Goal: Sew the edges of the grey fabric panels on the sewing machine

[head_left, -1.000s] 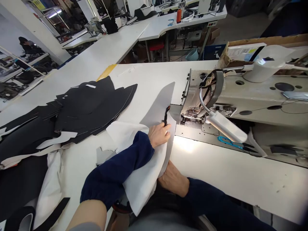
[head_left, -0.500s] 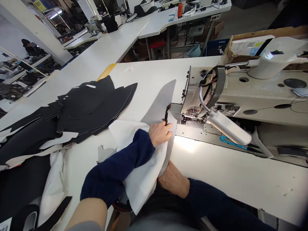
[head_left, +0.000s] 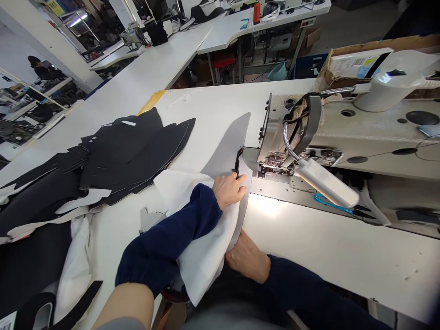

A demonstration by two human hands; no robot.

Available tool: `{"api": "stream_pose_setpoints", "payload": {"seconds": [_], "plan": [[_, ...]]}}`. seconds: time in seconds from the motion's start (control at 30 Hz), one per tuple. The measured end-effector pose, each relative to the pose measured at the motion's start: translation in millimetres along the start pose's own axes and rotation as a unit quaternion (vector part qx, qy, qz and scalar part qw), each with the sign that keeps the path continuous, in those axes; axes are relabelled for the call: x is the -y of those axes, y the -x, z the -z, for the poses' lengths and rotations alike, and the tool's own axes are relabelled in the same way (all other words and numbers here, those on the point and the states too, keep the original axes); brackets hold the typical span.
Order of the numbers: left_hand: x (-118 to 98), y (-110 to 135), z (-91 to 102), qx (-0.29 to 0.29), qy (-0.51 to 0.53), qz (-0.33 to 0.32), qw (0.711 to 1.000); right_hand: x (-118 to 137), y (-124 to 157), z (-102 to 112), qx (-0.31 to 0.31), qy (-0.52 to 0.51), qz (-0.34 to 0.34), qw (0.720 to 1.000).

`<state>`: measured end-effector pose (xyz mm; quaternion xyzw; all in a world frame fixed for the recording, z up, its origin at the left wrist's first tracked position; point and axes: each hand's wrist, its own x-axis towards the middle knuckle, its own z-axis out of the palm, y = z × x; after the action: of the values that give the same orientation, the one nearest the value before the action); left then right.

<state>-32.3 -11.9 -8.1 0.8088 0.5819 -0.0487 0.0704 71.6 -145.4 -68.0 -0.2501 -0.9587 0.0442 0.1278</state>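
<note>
A light grey fabric panel (head_left: 229, 142) with a white side or layer (head_left: 202, 247) lies across the table's front edge, left of the sewing machine's needle area (head_left: 275, 162). A short black strip (head_left: 238, 162) sits on the panel. My left hand (head_left: 228, 190) rests on top of the panel just below that strip, fingers apart and pressing down. Lower down, my right hand (head_left: 248, 257) grips the panel's right edge near the table's front; its fingertips are hidden under the fabric. Both forearms wear dark blue sleeves.
Stacked black fabric pieces (head_left: 120, 151) cover the table's left side. A white lamp (head_left: 326, 182) hangs by the machine, with blue-handled snips (head_left: 332, 201) beneath it. A white thread cone (head_left: 388, 87) and a cardboard box (head_left: 330, 68) stand behind. A person sits far left.
</note>
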Motion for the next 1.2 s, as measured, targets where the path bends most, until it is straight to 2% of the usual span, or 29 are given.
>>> {"api": "stream_pose_setpoints", "payload": {"seconds": [0.2, 0.6, 0.83, 0.97, 1.1, 1.2], "plan": [[-0.8, 0.6, 0.9, 0.004, 0.006, -0.007, 1.0, -0.4, 0.9, 0.9, -0.041, -0.024, -0.015, 0.999], [-29.1, -21.3, 1.4, -0.008, 0.013, -0.045, 0.999, -18.2, 21.5, 15.0, -0.073, 0.006, -0.043, 0.996], [-28.8, -23.0, 0.6, 0.01, 0.013, -0.045, 0.999, -17.7, 20.4, 20.5, -0.052, 0.032, -0.035, 0.997], [-25.7, -22.5, 3.7, 0.007, 0.009, -0.063, 0.998, -17.4, 22.0, 16.1, -0.049, 0.053, -0.041, 0.997], [-21.5, -13.0, 9.5, 0.005, 0.004, -0.087, 0.996, -8.0, 23.8, 12.7, -0.067, 0.055, -0.046, 0.995], [-21.0, -3.9, 12.1, 0.001, -0.003, -0.094, 0.996, 3.0, 24.3, 14.9, -0.058, 0.046, -0.049, 0.996]]}}
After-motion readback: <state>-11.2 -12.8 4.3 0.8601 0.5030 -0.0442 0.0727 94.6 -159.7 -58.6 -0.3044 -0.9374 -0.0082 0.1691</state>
